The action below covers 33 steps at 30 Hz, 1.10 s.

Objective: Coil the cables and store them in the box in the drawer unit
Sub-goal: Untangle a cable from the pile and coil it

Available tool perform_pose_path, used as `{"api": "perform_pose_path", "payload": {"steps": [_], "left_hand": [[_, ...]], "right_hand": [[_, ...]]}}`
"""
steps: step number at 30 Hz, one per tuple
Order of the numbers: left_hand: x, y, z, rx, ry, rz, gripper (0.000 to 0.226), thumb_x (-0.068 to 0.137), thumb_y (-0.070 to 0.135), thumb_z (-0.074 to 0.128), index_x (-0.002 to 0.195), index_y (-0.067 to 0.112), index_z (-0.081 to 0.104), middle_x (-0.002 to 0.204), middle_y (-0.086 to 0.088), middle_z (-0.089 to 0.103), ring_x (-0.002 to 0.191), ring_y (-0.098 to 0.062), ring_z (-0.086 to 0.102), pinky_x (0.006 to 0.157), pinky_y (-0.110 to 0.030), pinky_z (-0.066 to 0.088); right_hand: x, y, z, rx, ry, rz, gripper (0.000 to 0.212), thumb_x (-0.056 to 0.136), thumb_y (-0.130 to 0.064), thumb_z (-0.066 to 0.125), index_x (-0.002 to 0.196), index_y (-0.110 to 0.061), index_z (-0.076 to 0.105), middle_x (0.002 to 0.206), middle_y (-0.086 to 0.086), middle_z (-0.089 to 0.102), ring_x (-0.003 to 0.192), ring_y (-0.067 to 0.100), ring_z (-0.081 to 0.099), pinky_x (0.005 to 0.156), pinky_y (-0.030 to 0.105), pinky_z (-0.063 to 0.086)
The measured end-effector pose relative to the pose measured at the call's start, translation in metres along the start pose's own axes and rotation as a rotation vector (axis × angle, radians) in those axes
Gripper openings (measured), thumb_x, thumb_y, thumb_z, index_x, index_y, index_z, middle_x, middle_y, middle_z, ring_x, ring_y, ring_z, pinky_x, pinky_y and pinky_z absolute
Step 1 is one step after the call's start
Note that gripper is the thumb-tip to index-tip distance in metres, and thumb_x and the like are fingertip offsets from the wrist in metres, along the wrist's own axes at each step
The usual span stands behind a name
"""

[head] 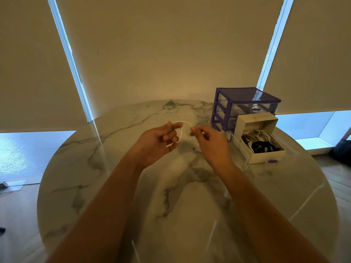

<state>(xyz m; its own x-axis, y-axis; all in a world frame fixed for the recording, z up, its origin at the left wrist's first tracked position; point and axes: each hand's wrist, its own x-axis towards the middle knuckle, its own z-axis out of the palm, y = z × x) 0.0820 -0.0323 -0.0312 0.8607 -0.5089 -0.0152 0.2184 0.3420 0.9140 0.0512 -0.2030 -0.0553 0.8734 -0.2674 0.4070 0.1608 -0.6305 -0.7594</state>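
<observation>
White cable point(181, 130) loops between both hands above the table point(133, 186). Left hand point(159, 141) grips it; right hand point(207, 141) pinches it. Box point(266, 155) of cables sits right, in the drawer unit point(245, 105).

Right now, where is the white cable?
In the head view the white cable hangs above the table's middle, held between the left hand and right hand.
</observation>
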Motion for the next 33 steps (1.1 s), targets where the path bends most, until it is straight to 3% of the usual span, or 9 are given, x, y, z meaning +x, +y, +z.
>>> {"api": "perform_pose_path", "payload": {"steps": [3, 7, 10, 12, 15, 19, 24, 27, 33], "left_hand": [[0.000, 0.002, -0.004, -0.193, 0.006, 0.035, 0.026, 0.102, 0.021, 0.039, 0.084, 0.017, 0.059, 0.062, 0.006, 0.052, 0.067, -0.010, 0.057, 0.081, -0.029, 0.042], [0.002, 0.003, -0.006, -0.273, 0.059, 0.139, 0.024, 0.103, 0.024, 0.037, 0.089, 0.020, 0.057, 0.090, 0.007, 0.072, 0.098, -0.013, 0.068, 0.092, -0.030, 0.041], [0.004, 0.004, -0.012, -0.266, 0.118, 0.225, 0.024, 0.103, 0.026, 0.037, 0.101, 0.019, 0.060, 0.104, 0.004, 0.073, 0.110, -0.014, 0.065, 0.101, -0.032, 0.041], [0.006, 0.003, -0.016, -0.167, 0.135, 0.269, 0.030, 0.104, 0.029, 0.035, 0.113, 0.018, 0.061, 0.112, 0.004, 0.071, 0.114, -0.013, 0.063, 0.101, -0.032, 0.041], [0.005, 0.001, -0.018, 0.030, 0.165, 0.323, 0.033, 0.103, 0.032, 0.035, 0.123, 0.020, 0.059, 0.122, 0.005, 0.067, 0.118, -0.010, 0.060, 0.103, -0.031, 0.041], [0.003, 0.000, -0.021, 0.236, 0.238, 0.354, 0.032, 0.102, 0.032, 0.041, 0.126, 0.022, 0.059, 0.122, 0.006, 0.067, 0.117, -0.005, 0.059, 0.102, -0.031, 0.041], [0.003, -0.007, -0.015, 0.595, 0.208, 0.364, 0.028, 0.101, 0.033, 0.042, 0.117, 0.028, 0.065, 0.109, 0.012, 0.071, 0.107, 0.001, 0.061, 0.094, -0.025, 0.042], [0.005, -0.011, -0.009, 0.707, 0.145, 0.354, 0.027, 0.100, 0.023, 0.044, 0.100, 0.030, 0.070, 0.093, 0.013, 0.073, 0.093, 0.002, 0.063, 0.085, -0.021, 0.042], [0.002, -0.008, -0.007, 0.709, 0.027, 0.225, 0.036, 0.100, 0.012, 0.037, 0.089, 0.015, 0.072, 0.086, -0.014, 0.069, 0.082, -0.010, 0.065, 0.077, -0.012, 0.047]], "right_hand": [[-0.002, 0.000, 0.005, -0.155, -0.153, 0.027, 0.044, 0.093, -0.060, 0.039, 0.085, -0.029, 0.070, 0.086, -0.006, 0.066, 0.078, 0.014, 0.061, 0.070, 0.032, 0.047], [-0.006, -0.007, 0.011, -0.215, -0.277, -0.021, 0.039, 0.101, -0.046, 0.032, 0.113, -0.029, 0.065, 0.106, -0.006, 0.064, 0.092, 0.014, 0.058, 0.079, 0.032, 0.047], [-0.008, -0.007, 0.013, -0.273, -0.332, -0.069, 0.040, 0.100, -0.048, 0.032, 0.123, -0.031, 0.061, 0.109, 0.000, 0.068, 0.096, 0.019, 0.061, 0.084, 0.038, 0.050], [-0.010, -0.010, 0.012, -0.252, -0.318, -0.099, 0.038, 0.096, -0.053, 0.039, 0.116, -0.034, 0.066, 0.100, -0.003, 0.070, 0.089, 0.015, 0.062, 0.079, 0.036, 0.051], [-0.012, -0.017, 0.009, -0.218, -0.346, -0.065, 0.036, 0.088, -0.062, 0.049, 0.085, -0.034, 0.072, 0.065, -0.007, 0.060, 0.061, 0.008, 0.052, 0.060, 0.029, 0.042], [-0.016, -0.023, 0.006, -0.207, -0.335, -0.125, 0.040, 0.092, -0.059, 0.045, 0.089, -0.032, 0.075, 0.080, -0.015, 0.068, 0.075, 0.002, 0.058, 0.073, 0.029, 0.049], [-0.017, -0.032, -0.002, 0.009, -0.190, -0.220, 0.024, 0.095, -0.033, 0.049, 0.084, -0.028, 0.070, 0.065, -0.014, 0.057, 0.056, 0.002, 0.047, 0.058, 0.026, 0.035], [-0.015, -0.032, -0.007, 0.062, -0.110, -0.236, 0.023, 0.097, -0.031, 0.047, 0.088, -0.023, 0.068, 0.073, -0.008, 0.061, 0.064, 0.007, 0.053, 0.060, 0.032, 0.043], [-0.004, -0.016, -0.010, 0.114, -0.026, -0.156, 0.021, 0.098, -0.034, 0.046, 0.090, -0.028, 0.065, 0.089, -0.011, 0.063, 0.086, 0.007, 0.058, 0.078, 0.036, 0.049]]}}
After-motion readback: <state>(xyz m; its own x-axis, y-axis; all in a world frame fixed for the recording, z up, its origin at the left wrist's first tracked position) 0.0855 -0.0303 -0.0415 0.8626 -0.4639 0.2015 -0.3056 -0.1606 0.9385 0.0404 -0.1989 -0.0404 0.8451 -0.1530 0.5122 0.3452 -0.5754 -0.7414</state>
